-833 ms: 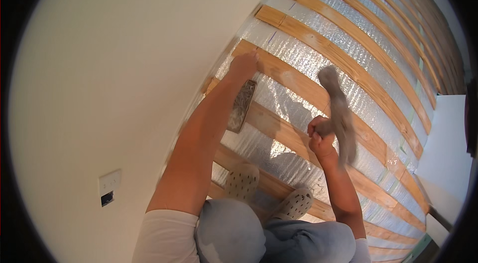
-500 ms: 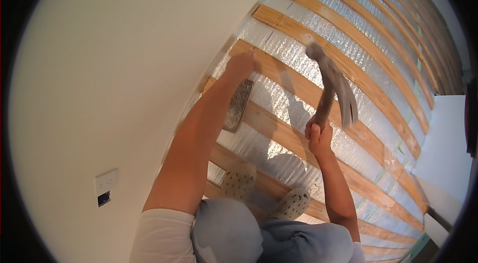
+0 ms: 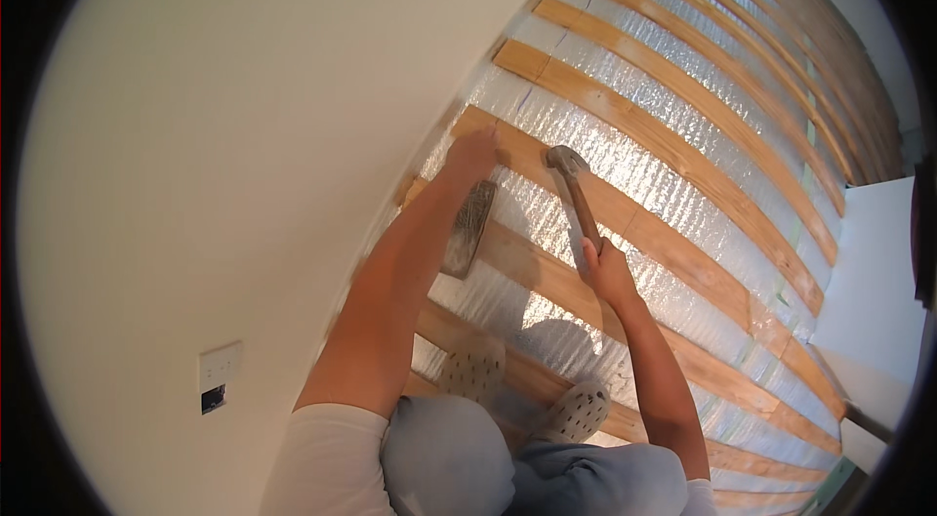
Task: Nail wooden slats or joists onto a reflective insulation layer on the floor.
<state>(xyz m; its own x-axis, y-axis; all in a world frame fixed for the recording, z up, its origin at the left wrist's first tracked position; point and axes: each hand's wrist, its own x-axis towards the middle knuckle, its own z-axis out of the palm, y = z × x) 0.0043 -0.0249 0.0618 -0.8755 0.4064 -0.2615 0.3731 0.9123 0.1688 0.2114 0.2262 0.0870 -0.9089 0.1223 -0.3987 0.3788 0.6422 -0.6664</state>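
Observation:
My left hand (image 3: 473, 154) rests near the wall-side end of a wooden batten (image 3: 615, 207), fingers pinched together. Whatever is between those fingertips is too small to make out. In my right hand (image 3: 609, 270) is the wooden handle of a claw hammer (image 3: 584, 206), gripped by its lower part. The hammer's head is low over the same batten, a short way right of my left hand; whether it touches the wood I cannot tell. Partly behind my left forearm, a rectangular container (image 3: 459, 267) holds what look like nails (image 3: 475, 206).
Parallel battens (image 3: 673, 140) cross the shiny silver foil underlay (image 3: 610, 150). A pale wall (image 3: 244, 125) runs along the left, with a socket plate (image 3: 221, 365) and an uncovered opening. My speckled shoes (image 3: 578, 409) are below my hands. A white panel (image 3: 869, 262) stands at right.
The hammer has swung down and left, its head now close to the batten by my left hand. My left hand keeps its place on the wood. The view has shifted slightly.

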